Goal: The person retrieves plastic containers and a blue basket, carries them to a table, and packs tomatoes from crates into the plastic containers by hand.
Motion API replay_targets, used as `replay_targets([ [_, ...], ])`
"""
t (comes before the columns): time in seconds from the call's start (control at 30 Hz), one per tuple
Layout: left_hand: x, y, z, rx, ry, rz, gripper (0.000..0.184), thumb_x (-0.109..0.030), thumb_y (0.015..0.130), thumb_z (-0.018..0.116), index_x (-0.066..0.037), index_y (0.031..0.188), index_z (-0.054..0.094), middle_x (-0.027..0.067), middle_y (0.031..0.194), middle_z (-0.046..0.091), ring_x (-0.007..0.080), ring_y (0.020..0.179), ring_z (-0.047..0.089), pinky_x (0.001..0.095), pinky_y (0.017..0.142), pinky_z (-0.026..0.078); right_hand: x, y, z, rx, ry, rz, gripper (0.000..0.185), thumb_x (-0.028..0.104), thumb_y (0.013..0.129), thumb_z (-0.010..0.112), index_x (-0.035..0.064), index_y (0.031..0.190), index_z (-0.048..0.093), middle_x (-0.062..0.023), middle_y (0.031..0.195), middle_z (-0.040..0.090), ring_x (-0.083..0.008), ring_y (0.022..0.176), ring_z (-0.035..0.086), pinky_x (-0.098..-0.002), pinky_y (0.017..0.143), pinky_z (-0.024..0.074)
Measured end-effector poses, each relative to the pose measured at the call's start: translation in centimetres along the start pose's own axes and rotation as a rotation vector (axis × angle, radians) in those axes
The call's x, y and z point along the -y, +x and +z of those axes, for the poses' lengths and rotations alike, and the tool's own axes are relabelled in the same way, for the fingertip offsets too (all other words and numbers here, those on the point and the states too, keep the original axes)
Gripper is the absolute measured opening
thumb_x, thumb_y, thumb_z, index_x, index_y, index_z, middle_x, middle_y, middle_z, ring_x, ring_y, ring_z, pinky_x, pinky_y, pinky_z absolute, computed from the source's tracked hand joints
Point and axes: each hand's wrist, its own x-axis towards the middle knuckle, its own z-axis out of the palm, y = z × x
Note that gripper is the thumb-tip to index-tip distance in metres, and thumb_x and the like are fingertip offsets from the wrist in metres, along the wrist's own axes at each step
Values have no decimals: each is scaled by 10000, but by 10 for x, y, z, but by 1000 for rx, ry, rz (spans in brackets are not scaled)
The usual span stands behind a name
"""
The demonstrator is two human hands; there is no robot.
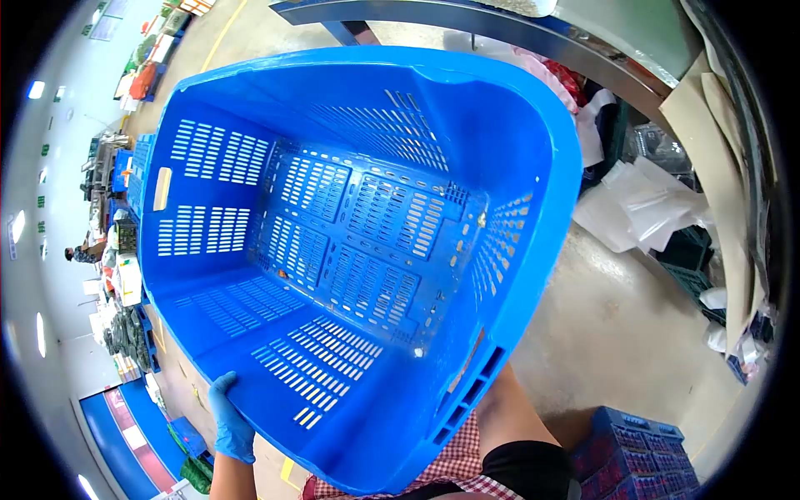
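A large blue plastic basket with slotted walls and floor fills the middle of the view, tilted so that its inside shows. Small bits of debris lie on its floor. My left hand, in a light blue glove, grips the rim at the lower left, with the thumb over the edge. My right forearm reaches up to the basket's near right end, beside the handle slot. The basket hides the fingers of my right hand.
A metal-framed table stands at the top right, with plastic sheets and dark crates beneath. Stacked crates are at the lower right. Far left, a person is among boxes and goods. A green bag lies lower left.
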Motion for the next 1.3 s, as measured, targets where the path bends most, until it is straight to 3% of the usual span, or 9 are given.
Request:
replay_targets([
  [0.4,4,10,-12,91,140,-39,404,-153,689,555,-12,1067,544,157,1018,602,295,925,586,412,847,503,-7,-12,-15,-7,97,-85,394,340,893,546,67,1176,556,-93,1067,607,-185,908,583,-326,765,463],
  [0.83,12,46,-45,354,169,-79,610,-104,675,553,-11,1266,433,165,1162,554,334,1047,541,448,946,451,-35,-88,-30,-124,232,-207,434,377,890,547,74,1199,545,-98,1107,594,-199,953,574,-344,803,451],
  [1.07,34,80,-88,447,108,-166,620,-116,684,564,-36,1285,432,148,1191,554,340,1067,533,455,952,447,-41,-102,-17,-121,315,-288,455,398,888,548,78,1212,538,-100,1129,587,-207,977,569,-354,823,445],
  [1.13,31,71,-82,557,103,-97,623,-102,667,572,-41,1273,442,143,1181,559,336,1066,535,452,953,447,-40,-107,-11,-106,323,-308,461,403,888,548,79,1215,536,-100,1135,586,-209,984,567,-357,829,443],
  [1.3,29,51,-102,472,156,-185,527,-76,703,555,-37,1222,471,125,1133,570,298,1038,545,416,935,446,-56,-129,-6,-113,320,-318,477,418,886,548,82,1224,532,-102,1151,581,-215,1002,564,-364,843,439],
])
